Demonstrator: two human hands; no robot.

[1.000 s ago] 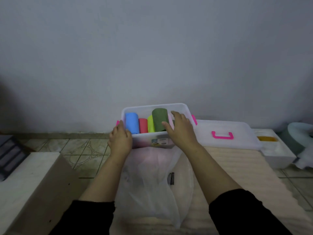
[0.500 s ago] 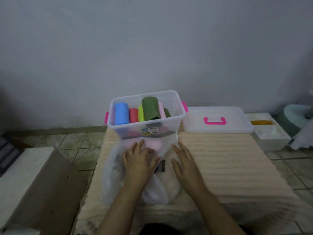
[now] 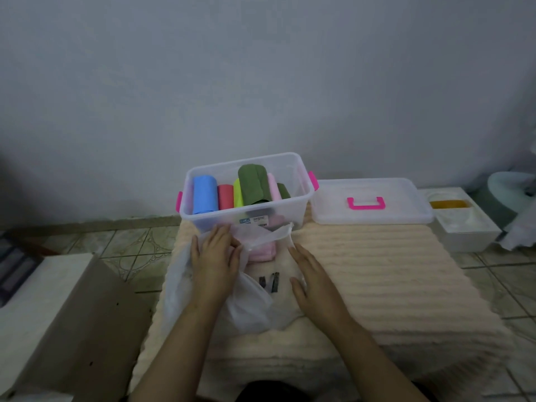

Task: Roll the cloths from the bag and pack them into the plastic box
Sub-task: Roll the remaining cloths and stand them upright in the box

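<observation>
Rolls (image 3: 245,190) already fill much of plastic box (image 3: 301,181) at worktop's far edge; pink cloth (image 3: 262,252) remains in bag (image 3: 252,309). Your left hand (image 3: 216,252) and right hand (image 3: 311,281): grip open, flat on bag.

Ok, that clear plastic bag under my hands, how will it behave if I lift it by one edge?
The bag looks thin and crumpled, so it will probably flop and sag. The pink cloth showing inside may slide toward the low end. It probably weighs little.
</observation>
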